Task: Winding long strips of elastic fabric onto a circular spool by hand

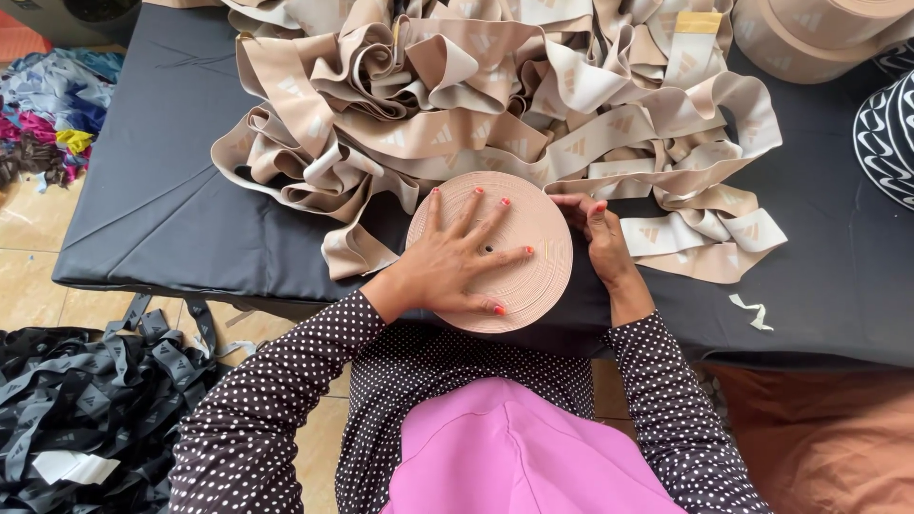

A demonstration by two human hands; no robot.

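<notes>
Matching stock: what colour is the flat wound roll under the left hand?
Beige-pink roll, head view.

A table covered in black cloth (162, 190) fills the view. Below it lies a beige tiled floor (29, 276), with black straps heaped (76, 409) at lower left, colourful fabric scraps (48, 114) at upper left, and brown cloth (819, 438) at lower right.

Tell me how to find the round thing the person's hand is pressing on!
Look at the dark table with the big loose heap of beige strap on it. At the table's near edge, below the heap, lies a flat beige roll, wound tight like a disc with a tiny hole in the middle. The left hand lies spread flat on it, unlike the rolls at the far right corner, which nobody touches.
</notes>
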